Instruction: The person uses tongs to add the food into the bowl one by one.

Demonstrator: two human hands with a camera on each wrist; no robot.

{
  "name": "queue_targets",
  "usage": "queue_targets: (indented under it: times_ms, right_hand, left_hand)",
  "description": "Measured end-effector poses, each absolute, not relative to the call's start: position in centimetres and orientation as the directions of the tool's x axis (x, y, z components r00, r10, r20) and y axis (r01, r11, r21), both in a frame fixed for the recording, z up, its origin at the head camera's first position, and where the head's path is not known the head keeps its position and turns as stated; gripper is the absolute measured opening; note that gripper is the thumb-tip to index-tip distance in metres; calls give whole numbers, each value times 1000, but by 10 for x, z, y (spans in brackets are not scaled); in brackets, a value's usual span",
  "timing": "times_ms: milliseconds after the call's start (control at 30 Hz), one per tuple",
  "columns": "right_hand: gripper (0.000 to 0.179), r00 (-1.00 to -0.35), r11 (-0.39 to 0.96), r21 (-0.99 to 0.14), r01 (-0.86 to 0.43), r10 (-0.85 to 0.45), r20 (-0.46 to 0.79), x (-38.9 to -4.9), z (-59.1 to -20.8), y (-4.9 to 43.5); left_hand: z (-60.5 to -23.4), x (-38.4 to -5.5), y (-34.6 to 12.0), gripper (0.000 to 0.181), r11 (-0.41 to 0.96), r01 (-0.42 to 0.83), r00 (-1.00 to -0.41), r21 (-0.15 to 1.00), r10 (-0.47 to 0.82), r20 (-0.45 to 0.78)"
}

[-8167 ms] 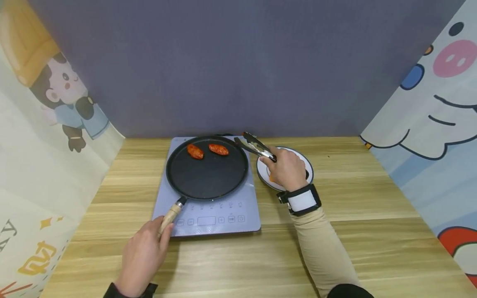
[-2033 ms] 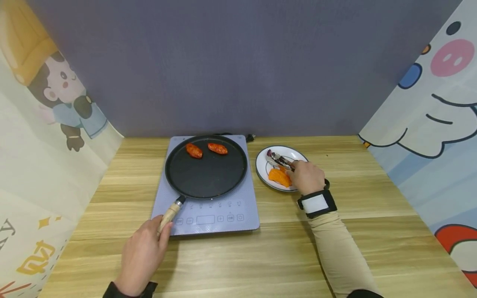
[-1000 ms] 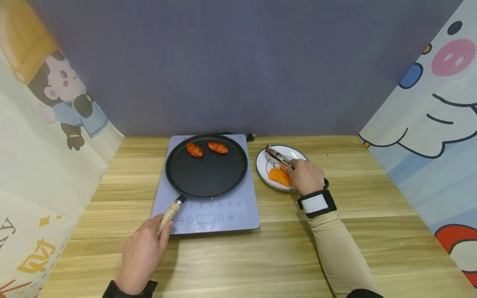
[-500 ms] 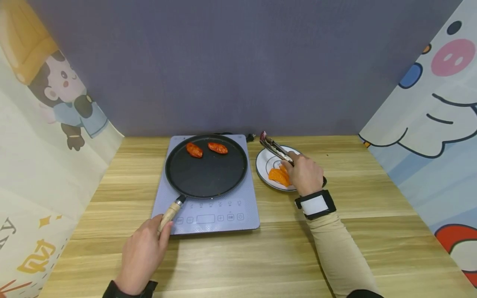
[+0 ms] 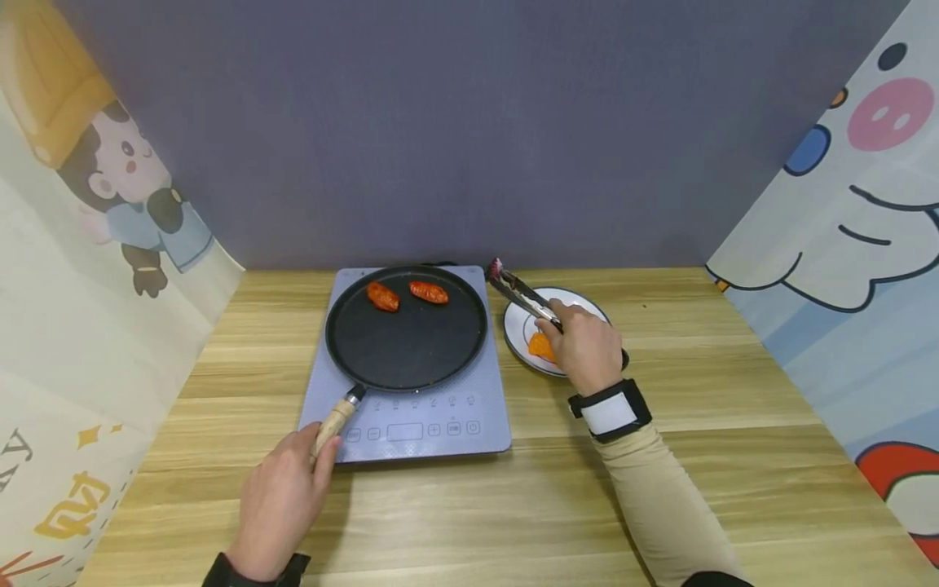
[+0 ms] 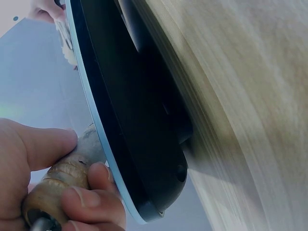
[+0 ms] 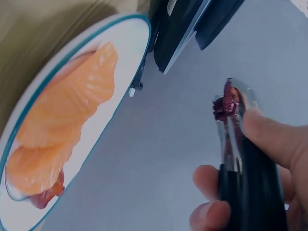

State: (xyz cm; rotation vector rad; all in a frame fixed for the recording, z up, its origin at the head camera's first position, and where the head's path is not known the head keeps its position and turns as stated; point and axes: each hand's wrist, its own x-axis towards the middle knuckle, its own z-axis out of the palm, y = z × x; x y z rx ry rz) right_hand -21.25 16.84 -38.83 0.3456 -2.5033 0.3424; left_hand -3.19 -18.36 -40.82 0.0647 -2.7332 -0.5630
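My left hand [image 5: 282,497] grips the wooden handle [image 5: 337,420] of a flat black frying pan [image 5: 403,350]. Two reddish pieces, shaped like chicken wings [image 5: 383,297], lie near the pan's far edge. With my right hand [image 5: 587,346] I hold metal tongs [image 5: 522,297] with black grips above a white plate. A small dark red-purple piece [image 7: 226,103] is caught at their tips, which point left toward the pan's right rim. Orange slices, like salmon [image 7: 72,110], lie on the blue-rimmed plate [image 7: 130,41], with a reddish bit [image 7: 47,196] beside them; my right hand partly covers them in the head view.
The pan sits on a pale induction cooker [image 5: 418,447] with touch buttons along its front. Wood-grain table [image 5: 719,391] surrounds it. A grey panel [image 5: 469,139] closes off the back, and printed cartoon walls flank both sides.
The tongs have risen off the plate with the dark red-purple piece and swung left toward the pan. My right hand has followed leftward. My left hand and the pan have stayed put.
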Motion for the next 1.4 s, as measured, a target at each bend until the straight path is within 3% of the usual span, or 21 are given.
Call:
queue_targets:
  times_ms: [433, 1400]
  right_hand:
    - [39, -738, 876, -171, -452, -259, 624, -204, -385, 147]
    - [40, -753, 845, -165, -510, -345, 561, -197, -379, 110]
  left_hand:
    - [-409, -32, -184, 29, 922, 36, -929, 385, -110, 352]
    - [-411, -33, -184, 27, 920, 45, -927, 389, -107, 359]
